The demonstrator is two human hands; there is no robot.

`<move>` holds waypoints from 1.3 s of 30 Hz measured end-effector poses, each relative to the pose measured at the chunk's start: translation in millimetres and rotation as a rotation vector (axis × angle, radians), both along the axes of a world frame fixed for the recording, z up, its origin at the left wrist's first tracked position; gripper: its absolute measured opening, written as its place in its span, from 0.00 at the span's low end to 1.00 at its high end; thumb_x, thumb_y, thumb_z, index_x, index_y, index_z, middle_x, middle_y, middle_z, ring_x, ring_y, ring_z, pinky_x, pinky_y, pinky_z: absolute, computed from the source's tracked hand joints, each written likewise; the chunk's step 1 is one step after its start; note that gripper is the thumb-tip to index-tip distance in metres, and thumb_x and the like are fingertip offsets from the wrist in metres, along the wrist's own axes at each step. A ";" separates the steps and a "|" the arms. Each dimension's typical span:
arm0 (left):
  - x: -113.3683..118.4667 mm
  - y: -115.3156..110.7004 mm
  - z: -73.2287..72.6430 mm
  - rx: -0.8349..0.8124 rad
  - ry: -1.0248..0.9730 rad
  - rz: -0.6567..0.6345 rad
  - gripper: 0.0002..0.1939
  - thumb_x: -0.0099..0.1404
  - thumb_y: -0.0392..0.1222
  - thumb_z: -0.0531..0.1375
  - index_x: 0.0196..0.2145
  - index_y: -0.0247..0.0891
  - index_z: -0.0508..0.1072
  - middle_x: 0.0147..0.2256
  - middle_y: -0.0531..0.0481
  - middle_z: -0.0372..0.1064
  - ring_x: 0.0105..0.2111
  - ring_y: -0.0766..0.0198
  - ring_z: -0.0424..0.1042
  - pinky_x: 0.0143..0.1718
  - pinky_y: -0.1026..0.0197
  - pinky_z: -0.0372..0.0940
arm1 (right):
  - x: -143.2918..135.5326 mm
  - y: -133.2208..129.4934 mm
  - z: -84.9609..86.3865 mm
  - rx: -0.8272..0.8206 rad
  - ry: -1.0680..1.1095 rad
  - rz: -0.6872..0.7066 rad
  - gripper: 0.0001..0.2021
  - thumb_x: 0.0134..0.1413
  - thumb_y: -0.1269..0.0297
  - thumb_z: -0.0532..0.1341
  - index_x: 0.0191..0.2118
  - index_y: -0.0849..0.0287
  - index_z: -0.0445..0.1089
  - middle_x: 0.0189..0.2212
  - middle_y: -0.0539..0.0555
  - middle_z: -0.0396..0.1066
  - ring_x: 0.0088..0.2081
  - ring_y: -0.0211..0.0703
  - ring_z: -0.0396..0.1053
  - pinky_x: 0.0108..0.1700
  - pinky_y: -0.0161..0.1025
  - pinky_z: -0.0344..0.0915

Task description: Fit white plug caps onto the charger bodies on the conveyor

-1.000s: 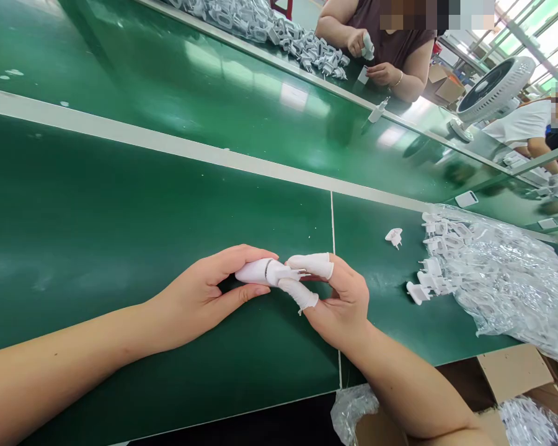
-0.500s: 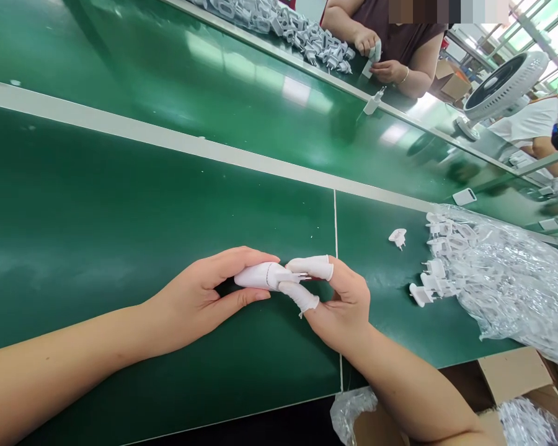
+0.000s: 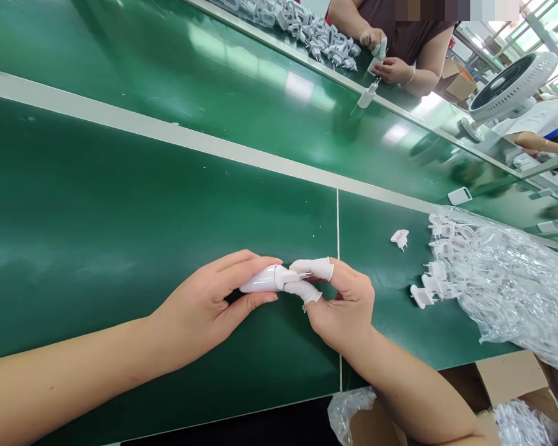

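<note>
A white plug adapter [image 3: 263, 279] with metal pins pointing right is held between both hands above the green work surface. My left hand [image 3: 223, 294] grips its rounded left end between thumb and fingers. My right hand [image 3: 337, 297], with white covers on the thumb and a finger, pinches the pin end. To the right lie a loose white plug piece [image 3: 400, 238] and several similar pieces [image 3: 434, 282] at the mouth of a clear plastic bag [image 3: 516, 285].
Beyond a pale divider strip [image 3: 214, 145], a white adapter [image 3: 367, 95] and a flat white piece [image 3: 460, 196] lie on a green belt. A person's hands [image 3: 390, 69] work across it, near heaped plugs. A fan [image 3: 511, 87] stands upper right; a cardboard box [image 3: 514, 378] sits lower right.
Both hands and the held adapter have shifted slightly right in view. The adapter on the far belt has moved left and down. The view itself has shifted a little.
</note>
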State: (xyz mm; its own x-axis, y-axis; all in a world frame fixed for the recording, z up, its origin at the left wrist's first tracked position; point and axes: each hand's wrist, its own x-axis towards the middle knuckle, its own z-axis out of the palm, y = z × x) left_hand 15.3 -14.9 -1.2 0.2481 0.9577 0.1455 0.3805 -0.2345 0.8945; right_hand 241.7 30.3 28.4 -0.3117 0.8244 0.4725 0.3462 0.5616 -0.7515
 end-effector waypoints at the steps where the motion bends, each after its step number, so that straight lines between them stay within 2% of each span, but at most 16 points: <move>1: 0.1 -0.5 -0.4 0.029 0.015 -0.008 0.14 0.84 0.47 0.61 0.61 0.46 0.80 0.48 0.46 0.81 0.42 0.56 0.79 0.34 0.60 0.72 | 0.3 0.6 0.0 0.008 0.003 0.006 0.11 0.61 0.76 0.71 0.43 0.51 0.84 0.33 0.49 0.86 0.29 0.40 0.81 0.32 0.36 0.81; 5: 0.2 -0.4 -0.9 0.167 0.062 -0.028 0.14 0.85 0.43 0.60 0.63 0.45 0.78 0.48 0.48 0.82 0.40 0.59 0.79 0.40 0.59 0.73 | 0.8 1.7 -0.8 -0.024 0.020 0.034 0.12 0.58 0.78 0.72 0.42 0.53 0.84 0.32 0.49 0.86 0.29 0.38 0.81 0.32 0.34 0.81; 11: 4.1 -2.7 -1.0 0.205 0.055 0.041 0.12 0.84 0.41 0.60 0.59 0.43 0.80 0.47 0.47 0.83 0.38 0.59 0.79 0.39 0.59 0.74 | -5.7 -1.5 -5.1 -0.021 0.027 -0.004 0.08 0.63 0.72 0.72 0.43 0.50 0.85 0.35 0.49 0.87 0.30 0.41 0.82 0.33 0.38 0.83; 13: 4.2 -1.6 -1.2 0.149 0.017 0.077 0.11 0.83 0.44 0.61 0.57 0.45 0.81 0.47 0.48 0.83 0.40 0.58 0.80 0.41 0.59 0.75 | -8.7 -2.8 -7.8 -0.027 0.034 -0.014 0.08 0.63 0.71 0.72 0.44 0.50 0.85 0.34 0.50 0.87 0.31 0.41 0.83 0.34 0.37 0.84; 16: 2.9 6.1 3.1 -0.063 -0.135 0.127 0.13 0.77 0.53 0.68 0.53 0.46 0.83 0.46 0.49 0.84 0.42 0.55 0.82 0.45 0.58 0.79 | -12.3 -4.3 -14.5 -0.091 0.080 -0.023 0.10 0.65 0.68 0.74 0.50 0.51 0.84 0.39 0.52 0.87 0.37 0.43 0.86 0.42 0.39 0.87; 19: 1.0 15.4 12.3 -0.285 -0.351 0.150 0.25 0.70 0.63 0.74 0.54 0.44 0.81 0.50 0.45 0.86 0.47 0.50 0.86 0.50 0.53 0.83 | -14.0 -5.8 -22.4 -0.155 0.141 0.039 0.31 0.63 0.64 0.77 0.69 0.49 0.74 0.54 0.57 0.86 0.52 0.49 0.87 0.54 0.45 0.87; 21: -0.1 18.0 16.6 -0.347 -0.451 0.123 0.29 0.68 0.65 0.75 0.54 0.44 0.79 0.53 0.42 0.86 0.51 0.48 0.86 0.53 0.52 0.83 | -13.6 -6.0 -25.7 -0.173 0.159 0.092 0.38 0.63 0.64 0.77 0.75 0.46 0.67 0.60 0.59 0.84 0.57 0.50 0.86 0.56 0.47 0.87; 23: -0.9 16.6 16.6 -0.350 -0.480 0.080 0.27 0.69 0.64 0.75 0.54 0.43 0.78 0.54 0.41 0.85 0.51 0.49 0.86 0.53 0.52 0.84 | -12.0 -4.7 -26.4 -0.166 0.141 0.115 0.30 0.66 0.66 0.75 0.69 0.46 0.73 0.57 0.57 0.85 0.54 0.48 0.86 0.55 0.46 0.87; 25: -1.1 12.9 12.1 -0.309 -0.483 0.046 0.24 0.73 0.62 0.73 0.54 0.44 0.78 0.55 0.41 0.85 0.49 0.51 0.87 0.51 0.52 0.84 | -9.5 -2.0 -24.6 -0.126 0.102 0.112 0.18 0.66 0.68 0.74 0.59 0.48 0.80 0.50 0.54 0.87 0.49 0.46 0.86 0.52 0.45 0.86; 27: -0.6 8.8 5.7 -0.252 -0.494 0.014 0.19 0.77 0.58 0.70 0.56 0.45 0.78 0.58 0.40 0.83 0.50 0.52 0.86 0.51 0.53 0.85 | -7.0 0.7 -21.5 -0.062 0.076 0.099 0.13 0.66 0.70 0.73 0.54 0.50 0.82 0.45 0.53 0.87 0.45 0.46 0.86 0.50 0.44 0.86; 33: -1.2 2.3 -3.4 -0.194 -0.465 -0.022 0.11 0.81 0.47 0.67 0.58 0.48 0.78 0.63 0.44 0.81 0.57 0.55 0.84 0.61 0.53 0.81 | -2.4 3.3 -14.4 0.141 0.032 0.118 0.15 0.68 0.74 0.71 0.55 0.49 0.81 0.45 0.54 0.88 0.43 0.45 0.87 0.46 0.40 0.86; 36: -4.8 1.5 -2.7 -0.153 -0.426 -0.072 0.17 0.81 0.43 0.66 0.64 0.48 0.78 0.65 0.43 0.80 0.61 0.53 0.83 0.63 0.52 0.80 | -1.2 3.6 -14.0 0.194 0.008 0.137 0.18 0.69 0.74 0.70 0.59 0.47 0.81 0.45 0.54 0.88 0.42 0.46 0.87 0.44 0.40 0.86; 39: -10.3 1.1 0.8 -0.125 -0.414 -0.095 0.24 0.78 0.42 0.67 0.68 0.51 0.79 0.69 0.44 0.76 0.69 0.47 0.76 0.71 0.46 0.73 | -0.2 4.1 -14.3 0.210 -0.004 0.135 0.21 0.68 0.74 0.70 0.61 0.45 0.81 0.44 0.54 0.88 0.41 0.46 0.87 0.42 0.40 0.86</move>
State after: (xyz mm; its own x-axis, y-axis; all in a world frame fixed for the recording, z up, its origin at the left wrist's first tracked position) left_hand 5.0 -13.8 -0.5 0.2813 0.9500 0.1356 -0.0340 -0.1313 0.9908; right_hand 241.5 34.5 14.2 -0.4146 0.6590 0.6275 0.2602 0.7466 -0.6122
